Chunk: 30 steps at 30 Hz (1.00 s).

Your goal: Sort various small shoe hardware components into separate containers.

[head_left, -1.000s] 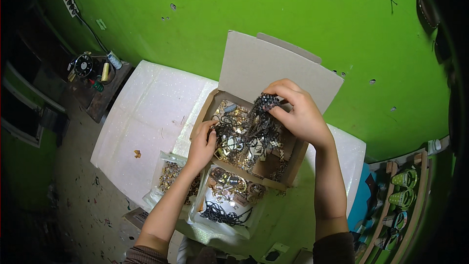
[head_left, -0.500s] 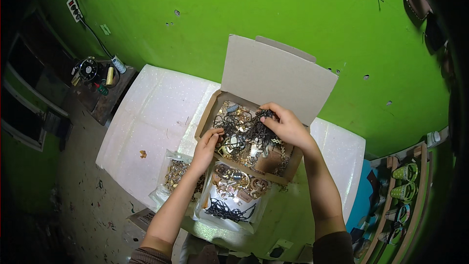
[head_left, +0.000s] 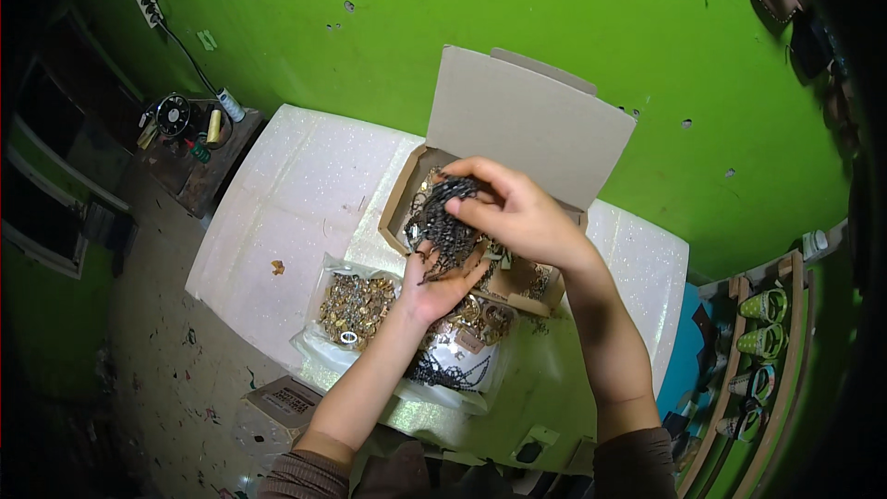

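Black strands (head_left: 447,229) between hands (head_left: 517,212), long axis slanting down-left

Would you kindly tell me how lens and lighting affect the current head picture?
Head view: the rim falls to black, and the wooden rack curves along it; head view: the white table glints, with greenish shade across its near part; head view: the dark chain clump in the right hand blends together, single strands being hard to trace.

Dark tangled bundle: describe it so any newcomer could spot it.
On the white table stands an open cardboard box. In front of its lid, the hands meet at a tangled dark bundle. Unlike the dark strands lying nearer the person, it is held.
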Motion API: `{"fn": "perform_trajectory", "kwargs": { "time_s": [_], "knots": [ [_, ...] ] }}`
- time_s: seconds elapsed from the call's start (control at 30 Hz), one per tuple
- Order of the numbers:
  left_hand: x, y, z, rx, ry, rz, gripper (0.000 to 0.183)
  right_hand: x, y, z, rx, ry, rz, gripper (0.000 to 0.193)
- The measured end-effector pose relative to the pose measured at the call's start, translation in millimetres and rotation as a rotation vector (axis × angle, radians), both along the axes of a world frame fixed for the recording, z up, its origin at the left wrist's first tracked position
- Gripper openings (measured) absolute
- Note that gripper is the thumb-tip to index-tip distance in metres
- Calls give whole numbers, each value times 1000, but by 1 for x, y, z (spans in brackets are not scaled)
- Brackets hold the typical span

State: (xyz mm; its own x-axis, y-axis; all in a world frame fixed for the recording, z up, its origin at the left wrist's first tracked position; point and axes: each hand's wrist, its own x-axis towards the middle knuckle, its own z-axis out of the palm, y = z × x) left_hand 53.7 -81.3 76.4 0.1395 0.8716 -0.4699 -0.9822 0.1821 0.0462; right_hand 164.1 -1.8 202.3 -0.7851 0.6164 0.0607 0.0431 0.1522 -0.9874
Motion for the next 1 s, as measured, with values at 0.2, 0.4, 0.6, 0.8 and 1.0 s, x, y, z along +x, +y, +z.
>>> {"fn": "perform_trajectory", "kwargs": {
  "time_s": [0.2, 0.4, 0.6, 0.8, 1.0],
  "knots": [
    [-9, -34, 2, 146, -19, 29, 32, -6, -28, -27, 396, -152, 118, 17],
    [-35, -70, -12, -7, -37, 91, 32, -13, -58, -43, 191, -215, 26, 15],
    [-70, -104, -27, -39, 301, -59, 32, -36, -110, -79, 114, -245, -6, 22],
    [-104, -131, -31, 1, 331, -157, 31, -79, -166, -110, 437, -410, -162, 29],
    [-135, -145, -40, -3, 126, -173, 27, -105, -184, -92, 179, -306, -283, 18]
  ]
}}
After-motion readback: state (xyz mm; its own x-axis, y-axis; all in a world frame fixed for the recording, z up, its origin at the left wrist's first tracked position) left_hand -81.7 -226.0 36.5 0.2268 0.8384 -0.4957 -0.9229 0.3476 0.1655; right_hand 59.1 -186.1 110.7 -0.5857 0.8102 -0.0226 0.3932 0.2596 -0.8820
